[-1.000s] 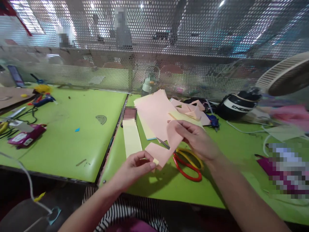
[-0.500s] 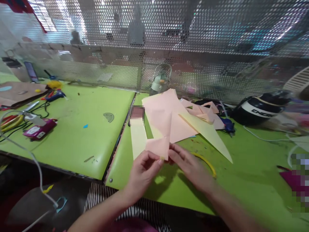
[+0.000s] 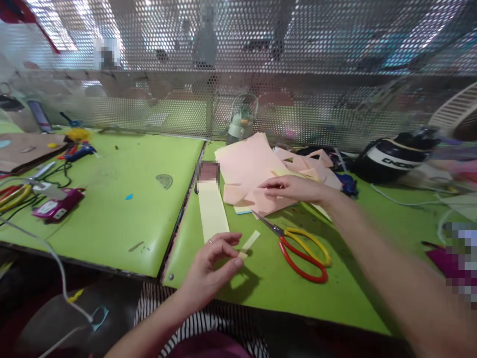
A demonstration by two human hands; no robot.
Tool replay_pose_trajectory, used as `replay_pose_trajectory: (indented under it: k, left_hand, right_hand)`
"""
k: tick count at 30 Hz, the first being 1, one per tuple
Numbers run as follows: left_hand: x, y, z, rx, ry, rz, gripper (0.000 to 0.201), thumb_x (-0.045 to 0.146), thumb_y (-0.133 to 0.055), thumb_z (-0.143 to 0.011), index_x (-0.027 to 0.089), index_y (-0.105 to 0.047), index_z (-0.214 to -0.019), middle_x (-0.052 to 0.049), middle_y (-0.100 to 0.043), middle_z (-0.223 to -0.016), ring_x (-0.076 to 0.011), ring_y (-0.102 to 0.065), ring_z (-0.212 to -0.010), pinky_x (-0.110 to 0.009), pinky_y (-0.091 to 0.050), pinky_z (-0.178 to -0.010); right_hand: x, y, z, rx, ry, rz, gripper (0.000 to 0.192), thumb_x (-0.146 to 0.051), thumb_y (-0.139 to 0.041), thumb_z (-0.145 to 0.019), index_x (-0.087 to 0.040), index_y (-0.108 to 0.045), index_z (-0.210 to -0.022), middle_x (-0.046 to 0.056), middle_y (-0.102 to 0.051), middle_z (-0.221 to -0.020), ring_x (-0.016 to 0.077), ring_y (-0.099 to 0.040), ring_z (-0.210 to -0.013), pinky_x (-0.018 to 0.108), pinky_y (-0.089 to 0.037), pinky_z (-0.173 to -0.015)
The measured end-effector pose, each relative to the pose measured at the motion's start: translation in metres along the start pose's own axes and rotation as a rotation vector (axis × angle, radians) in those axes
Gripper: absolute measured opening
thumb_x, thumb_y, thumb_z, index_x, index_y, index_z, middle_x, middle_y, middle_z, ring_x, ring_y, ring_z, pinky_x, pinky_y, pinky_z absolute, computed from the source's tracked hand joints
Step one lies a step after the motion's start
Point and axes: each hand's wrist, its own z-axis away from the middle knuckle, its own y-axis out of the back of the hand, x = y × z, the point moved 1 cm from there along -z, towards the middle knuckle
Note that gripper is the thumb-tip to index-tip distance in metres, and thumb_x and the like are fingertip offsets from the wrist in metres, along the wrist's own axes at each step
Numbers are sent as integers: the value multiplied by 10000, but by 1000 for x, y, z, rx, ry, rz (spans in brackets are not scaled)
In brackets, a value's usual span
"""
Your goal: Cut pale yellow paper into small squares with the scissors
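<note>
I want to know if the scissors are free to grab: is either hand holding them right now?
No, the scissors lie on the green table, apart from the left hand and right hand.

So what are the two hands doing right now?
Left hand: pinching a small yellow paper strip.
Right hand: open, resting on the pink paper.

We take the scissors (image 3: pixel 301 246) as our mark, lying on the table (image 3: pixel 112 219). Left of them lies the long paper strip (image 3: pixel 212 211); behind them, the paper sheets (image 3: pixel 249 166). Further behind stands the bottle (image 3: pixel 241 122), against the mesh wall (image 3: pixel 298 74). Right and behind sits the helmet (image 3: pixel 391 159).
</note>
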Motion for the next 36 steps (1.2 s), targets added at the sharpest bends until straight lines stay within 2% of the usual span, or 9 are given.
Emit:
replay_pose_trajectory:
  k: [4,7,12,15,18,23,26,31,36]
  left_hand:
    - [1,1,1,-6,7,-12,143,307,-684,-857,190,-625,-800,-95,-633,-1180,-215,-588,-1123,-361,-455,-972]
    - [1,1,0,-11,26,-7,163,329,-676,-862,184,-631,-801,-93,-640,-1112,-200,-607,-1033,-322,-491,-871]
    - [4,0,-4,-3,45,16,208,371,-692,-840,177,-642,-783,-70,-644,-976,-149,-596,-809,-272,-480,-714]
    - [6,-8,-7,-19,86,22,237,386,-690,-835,172,-626,-755,-26,-607,-784,-122,-539,-673,-260,-434,-636]
    - [6,-17,-10,-51,124,27,246,390,-701,-820,171,-624,-738,1,-577,-688,-115,-500,-623,-259,-400,-612]
    - [2,-17,-17,15,194,201,244,399,-747,-776,179,-643,-759,17,-603,-659,-103,-514,-599,-240,-394,-596]
    - [0,-11,-22,80,271,306,255,392,-789,-733,174,-656,-742,33,-617,-625,-66,-474,-534,-205,-343,-543]
    - [2,-6,-27,120,310,386,274,377,-829,-682,162,-664,-723,34,-634,-624,-42,-429,-498,-190,-291,-507]
    - [5,-6,-25,144,302,384,295,394,-826,-668,168,-639,-695,41,-624,-603,-43,-428,-482,-192,-298,-493]
  right_hand:
    - [13,-2,-18,58,-37,-5,335,-451,-667,-743,-178,-726,-930,74,-737,-913,221,-640,-812,343,-489,-716]
    - [19,-5,-18,162,-58,4,304,-410,-663,-753,-174,-702,-941,77,-722,-908,215,-630,-812,342,-484,-724]
    - [-9,-21,32,494,-88,31,236,-422,-598,-832,-207,-676,-889,73,-706,-923,235,-621,-833,379,-463,-767]
    - [-46,-52,80,336,-4,-142,269,-492,-579,-874,-250,-689,-842,22,-706,-810,205,-628,-731,330,-473,-671]
    - [-65,-87,115,177,52,-160,220,-461,-581,-894,-287,-705,-948,17,-723,-877,192,-645,-735,306,-491,-627]
    - [-20,-105,136,391,-58,211,302,-448,-531,-879,-230,-669,-1036,128,-720,-1016,333,-662,-962,497,-508,-831]
    - [13,-98,140,376,-113,334,346,-413,-496,-849,-208,-643,-1087,178,-708,-1086,392,-657,-991,567,-500,-831]
    - [27,-89,139,344,-155,314,283,-372,-546,-764,-225,-616,-995,150,-718,-935,360,-687,-832,494,-532,-688]
    - [34,-97,139,360,-218,189,354,-358,-638,-665,-269,-629,-1007,56,-698,-760,269,-657,-636,369,-502,-517]
